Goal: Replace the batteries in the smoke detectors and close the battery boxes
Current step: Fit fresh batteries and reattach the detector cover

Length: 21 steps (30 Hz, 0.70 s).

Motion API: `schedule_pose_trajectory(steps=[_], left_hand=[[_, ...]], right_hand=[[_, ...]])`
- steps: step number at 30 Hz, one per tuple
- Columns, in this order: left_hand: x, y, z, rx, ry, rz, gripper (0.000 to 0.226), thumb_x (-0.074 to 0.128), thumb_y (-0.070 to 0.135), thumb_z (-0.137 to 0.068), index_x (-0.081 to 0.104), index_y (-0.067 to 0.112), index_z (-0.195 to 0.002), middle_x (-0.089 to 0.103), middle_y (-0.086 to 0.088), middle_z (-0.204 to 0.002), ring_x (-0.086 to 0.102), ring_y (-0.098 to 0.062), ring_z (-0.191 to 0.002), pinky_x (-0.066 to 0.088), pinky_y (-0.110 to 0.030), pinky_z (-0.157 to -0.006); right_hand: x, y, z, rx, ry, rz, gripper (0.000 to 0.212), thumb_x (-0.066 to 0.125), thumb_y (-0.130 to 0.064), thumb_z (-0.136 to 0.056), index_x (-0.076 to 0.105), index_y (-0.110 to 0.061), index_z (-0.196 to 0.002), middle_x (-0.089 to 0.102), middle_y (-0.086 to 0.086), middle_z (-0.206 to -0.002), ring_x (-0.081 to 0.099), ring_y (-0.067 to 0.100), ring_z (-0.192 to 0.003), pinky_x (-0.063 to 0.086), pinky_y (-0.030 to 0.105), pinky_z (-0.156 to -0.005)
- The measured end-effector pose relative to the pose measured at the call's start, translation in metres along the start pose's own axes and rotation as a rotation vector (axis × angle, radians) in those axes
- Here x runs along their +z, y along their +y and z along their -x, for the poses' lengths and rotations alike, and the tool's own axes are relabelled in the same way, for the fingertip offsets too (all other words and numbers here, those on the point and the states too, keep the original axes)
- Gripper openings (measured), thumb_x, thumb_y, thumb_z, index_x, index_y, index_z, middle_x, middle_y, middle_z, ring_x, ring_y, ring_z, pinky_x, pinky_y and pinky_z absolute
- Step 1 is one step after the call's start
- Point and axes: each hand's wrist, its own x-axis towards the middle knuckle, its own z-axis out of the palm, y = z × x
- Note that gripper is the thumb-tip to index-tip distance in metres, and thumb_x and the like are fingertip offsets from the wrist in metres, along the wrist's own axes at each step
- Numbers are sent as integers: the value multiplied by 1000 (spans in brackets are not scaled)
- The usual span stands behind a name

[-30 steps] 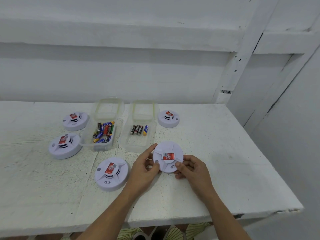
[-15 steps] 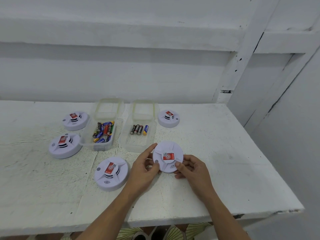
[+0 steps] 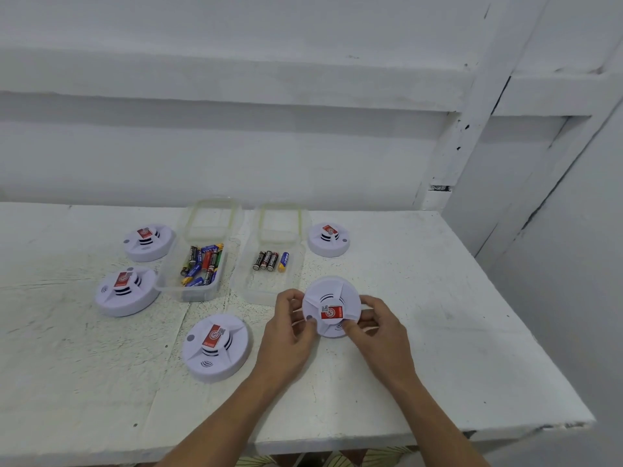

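A round white smoke detector (image 3: 328,296) with a red label is tilted up off the white table (image 3: 438,332), face towards me. My left hand (image 3: 286,328) grips its left rim and my right hand (image 3: 377,326) grips its right rim. Several other detectors lie face up: one (image 3: 217,345) just left of my hands, one (image 3: 124,291) and one (image 3: 146,241) at the left, one (image 3: 328,239) at the back. A clear box (image 3: 199,264) holds several mixed batteries. A second clear box (image 3: 269,267) holds several batteries in a row.
Two clear lids (image 3: 212,217) (image 3: 279,220) lie behind the boxes against the white wall (image 3: 236,146). The table's right edge (image 3: 526,335) drops off beside a white post. Its front edge runs just above my forearms.
The detector has been lifted and tipped up towards me. Both hands shifted from pressing on its front to gripping its rim on either side.
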Motion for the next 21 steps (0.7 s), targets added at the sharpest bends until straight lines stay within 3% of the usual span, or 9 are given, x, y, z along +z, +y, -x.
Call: schedule_pose_trajectory(steps=[2,5,8,10,12,16,19,21], left_hand=[[6,0,-4,16,19,-57,33,56,8,-92,42,27,-116,64,16,-109,62,6,-97,49,-10,-79],[13,-2,-9,39,60,-137,33,58,13,-91,48,29,-118,67,18,-103,64,4,-94,52,-19,-80],[16,0,-11,59,116,-179,30,59,13,-91,58,28,-118,68,20,-96,63,5,-88,50,-14,-76],[18,2,-11,69,136,-193,24,58,15,-92,62,28,-112,71,15,-90,65,-2,-84,52,-20,-74],[20,1,-11,73,151,-220,17,58,18,-93,64,24,-108,71,8,-85,65,-8,-80,53,-27,-73],[22,0,-11,126,174,-263,16,58,15,-93,65,22,-105,67,13,-78,60,-4,-75,47,-19,-64],[23,0,-10,162,166,-268,18,55,16,-95,62,26,-108,57,31,-95,54,19,-89,41,-5,-75],[24,-1,-11,186,177,-328,25,50,25,-96,61,20,-118,53,28,-114,49,16,-107,38,-7,-90]], right_hand=[[-6,-5,-10,-19,-32,106,33,72,-27,-81,54,-35,-107,65,-19,-89,60,-5,-81,44,4,-63],[-12,-4,-23,-16,-59,172,26,73,-26,-79,57,-30,-100,63,-18,-84,57,-12,-78,42,4,-63],[-12,4,-33,9,-66,264,23,71,-37,-78,63,-30,-99,64,-15,-88,58,3,-82,46,20,-74],[-11,9,-38,40,-78,343,23,67,-43,-80,66,-32,-99,62,-11,-91,56,10,-88,45,31,-81],[-9,10,-40,46,-81,401,21,63,-45,-82,68,-33,-98,60,-8,-94,54,13,-93,40,32,-82],[-8,8,-41,58,-88,423,24,61,-44,-84,68,-32,-104,56,-6,-96,51,14,-96,33,30,-82],[-11,6,-42,86,-110,391,32,62,-44,-82,64,-32,-111,58,-8,-99,53,12,-95,38,34,-90],[-14,2,-45,124,-128,324,45,54,-49,-74,61,-31,-115,59,-8,-98,55,11,-92,41,39,-95]])
